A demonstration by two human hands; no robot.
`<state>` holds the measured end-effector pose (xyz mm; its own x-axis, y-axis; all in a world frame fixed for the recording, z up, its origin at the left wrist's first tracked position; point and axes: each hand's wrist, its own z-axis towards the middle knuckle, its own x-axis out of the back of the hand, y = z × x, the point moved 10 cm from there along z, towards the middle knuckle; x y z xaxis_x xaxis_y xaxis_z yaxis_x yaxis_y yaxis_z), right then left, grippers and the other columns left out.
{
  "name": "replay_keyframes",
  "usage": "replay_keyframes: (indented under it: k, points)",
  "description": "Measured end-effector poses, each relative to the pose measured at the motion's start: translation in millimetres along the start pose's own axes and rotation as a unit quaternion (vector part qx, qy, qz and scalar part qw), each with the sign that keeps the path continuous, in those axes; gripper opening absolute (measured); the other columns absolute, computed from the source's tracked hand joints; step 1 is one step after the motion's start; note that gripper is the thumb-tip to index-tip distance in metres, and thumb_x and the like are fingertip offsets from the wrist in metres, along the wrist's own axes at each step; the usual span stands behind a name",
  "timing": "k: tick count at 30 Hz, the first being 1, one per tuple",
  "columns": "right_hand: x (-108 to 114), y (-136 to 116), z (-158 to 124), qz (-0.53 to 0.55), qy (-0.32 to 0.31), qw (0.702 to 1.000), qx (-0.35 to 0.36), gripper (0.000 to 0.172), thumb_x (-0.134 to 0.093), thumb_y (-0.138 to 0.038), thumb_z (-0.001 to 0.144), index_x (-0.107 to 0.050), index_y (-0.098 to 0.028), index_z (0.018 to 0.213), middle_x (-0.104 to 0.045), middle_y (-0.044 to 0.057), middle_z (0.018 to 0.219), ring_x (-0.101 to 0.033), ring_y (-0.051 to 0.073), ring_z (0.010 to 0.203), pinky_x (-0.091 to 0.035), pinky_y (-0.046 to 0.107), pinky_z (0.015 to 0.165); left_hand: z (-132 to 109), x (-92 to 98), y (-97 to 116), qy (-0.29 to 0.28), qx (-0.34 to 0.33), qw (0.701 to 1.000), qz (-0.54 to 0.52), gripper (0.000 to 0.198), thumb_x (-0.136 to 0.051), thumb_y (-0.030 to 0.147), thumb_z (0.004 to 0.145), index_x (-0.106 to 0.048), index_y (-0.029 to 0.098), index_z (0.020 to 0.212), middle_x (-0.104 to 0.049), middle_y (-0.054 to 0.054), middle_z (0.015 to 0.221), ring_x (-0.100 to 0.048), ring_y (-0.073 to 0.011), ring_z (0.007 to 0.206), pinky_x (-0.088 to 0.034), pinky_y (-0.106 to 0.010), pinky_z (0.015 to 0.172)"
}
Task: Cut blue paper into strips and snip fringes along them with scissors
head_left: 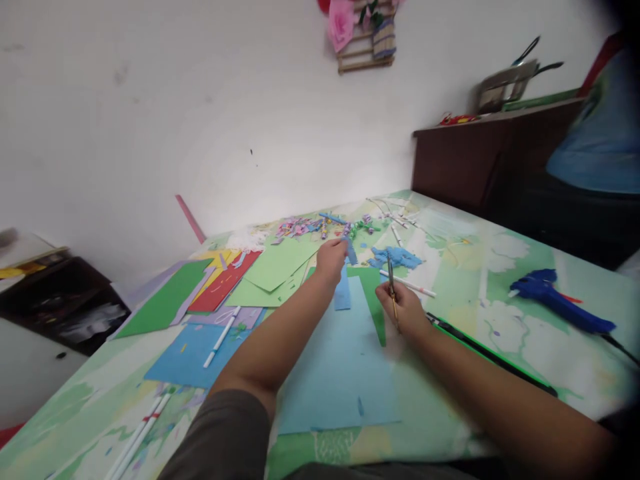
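My left hand (331,259) reaches forward over the table, its fingers pinched on a small blue paper strip (351,253). Below it another blue strip (343,292) lies on a large light-blue sheet (340,373). To the right, my right hand (404,308) rests on that sheet and is closed round a thin pencil-like tool (391,287) that points away from me. A dark green paper wedge (373,300) lies between the two hands. Crumpled blue paper (395,257) sits just beyond the right hand.
Green (277,267), red (225,285) and blue (187,357) sheets cover the table's left half, with white markers (220,337) on them. Small curled paper pieces (320,227) lie near the wall. A blue glue gun (555,300) and a long dark ruler (493,357) lie at the right. Another person sits far right.
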<state>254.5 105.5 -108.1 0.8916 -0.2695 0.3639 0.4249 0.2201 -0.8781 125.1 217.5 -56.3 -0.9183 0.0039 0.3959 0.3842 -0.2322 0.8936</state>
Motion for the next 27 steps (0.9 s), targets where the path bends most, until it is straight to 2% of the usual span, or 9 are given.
replay_keyframes:
  k: [2,4,7,8,10,15,18,22,27]
  points:
    - [9.9,6.3,1.1,0.03,0.05,0.998,-0.006,0.027,-0.047,-0.046,0.072,-0.048,-0.019,0.071,-0.047,-0.002,0.058,-0.046,0.015,0.056,-0.038,0.028,0.055,15.9,-32.3,15.5,-0.042,-0.053,0.996,0.059,0.029,-0.04,0.025,0.076,-0.06,0.015,0.094,-0.064,-0.006,0.091,-0.058,-0.0151,0.082,-0.044,-0.026,0.068]
    - [19.3,11.8,0.9,0.067,0.093,0.993,-0.01,0.028,-0.048,-0.046,0.071,-0.048,-0.018,0.076,-0.047,-0.002,0.061,-0.046,0.014,0.058,-0.039,0.028,0.056,21.0,-64.1,27.4,-0.095,-0.109,0.983,0.113,0.028,-0.045,0.018,0.075,-0.06,0.02,0.098,-0.059,-0.002,0.109,-0.05,-0.0145,0.102,-0.04,-0.024,0.084]
    - [30.5,17.5,-0.1,0.125,0.135,0.983,-0.013,0.03,-0.05,-0.045,0.068,-0.048,-0.019,0.082,-0.048,-0.002,0.066,-0.046,0.014,0.061,-0.04,0.028,0.059,18.3,-90.9,25.4,-0.166,-0.148,0.956,0.193,0.033,-0.052,0.012,0.072,-0.058,0.024,0.102,-0.056,0.0,0.114,-0.047,-0.0143,0.107,-0.035,-0.026,0.092]
    - [33.3,19.5,-0.1,0.144,0.144,0.979,-0.016,0.03,-0.051,-0.045,0.067,-0.049,-0.019,0.082,-0.048,-0.002,0.066,-0.046,0.014,0.061,-0.04,0.027,0.059,17.8,-91.0,20.1,-0.178,-0.148,0.947,0.221,0.032,-0.054,0.014,0.072,-0.056,0.023,0.103,-0.057,-0.002,0.111,-0.049,-0.0155,0.104,-0.037,-0.03,0.092]
    - [36.5,24.5,1.1,0.186,0.159,0.969,-0.024,0.03,-0.052,-0.044,0.067,-0.049,-0.019,0.082,-0.048,-0.002,0.067,-0.047,0.013,0.062,-0.04,0.028,0.059,19.8,-77.4,6.1,-0.169,-0.137,0.936,0.276,0.031,-0.049,0.025,0.079,-0.05,0.016,0.109,-0.052,-0.008,0.112,-0.05,-0.0189,0.101,-0.04,-0.041,0.086]
    - [31.7,35.1,6.2,0.29,0.166,0.942,-0.035,0.027,-0.048,-0.045,0.069,-0.05,-0.019,0.078,-0.047,-0.002,0.064,-0.046,0.012,0.059,-0.039,0.028,0.058,24.3,-16.8,-48.5,-0.11,-0.009,0.906,0.409,0.031,-0.045,0.03,0.082,-0.049,0.015,0.108,-0.051,-0.008,0.109,-0.052,-0.0175,0.093,-0.045,-0.039,0.078]
    - [26.8,34.7,5.3,0.325,0.158,0.932,-0.033,0.026,-0.051,-0.042,0.067,-0.052,-0.019,0.078,-0.047,-0.002,0.063,-0.046,0.012,0.06,-0.038,0.028,0.061,16.5,2.1,-79.6,-0.102,0.077,0.882,0.454,0.032,-0.046,0.031,0.081,-0.048,0.014,0.108,-0.052,-0.008,0.107,-0.053,-0.0176,0.092,-0.046,-0.038,0.077]
    - [21.4,29.8,1.3,0.34,0.142,0.929,-0.034,0.022,-0.055,-0.038,0.064,-0.053,-0.019,0.075,-0.047,-0.003,0.061,-0.045,0.012,0.06,-0.038,0.029,0.063,9.3,-4.8,-98.2,-0.114,0.122,0.871,0.462,0.033,-0.047,0.031,0.081,-0.048,0.014,0.109,-0.051,-0.008,0.109,-0.053,-0.018,0.094,-0.045,-0.039,0.078]
    - [18.5,25.0,-0.3,0.327,0.124,0.936,-0.041,0.022,-0.057,-0.037,0.062,-0.053,-0.019,0.074,-0.047,-0.003,0.061,-0.046,0.012,0.06,-0.038,0.029,0.063,14.2,-20.4,-103.0,-0.148,0.144,0.888,0.41,0.032,-0.047,0.03,0.081,-0.048,0.015,0.109,-0.052,-0.008,0.109,-0.053,-0.0177,0.094,-0.046,-0.037,0.077]
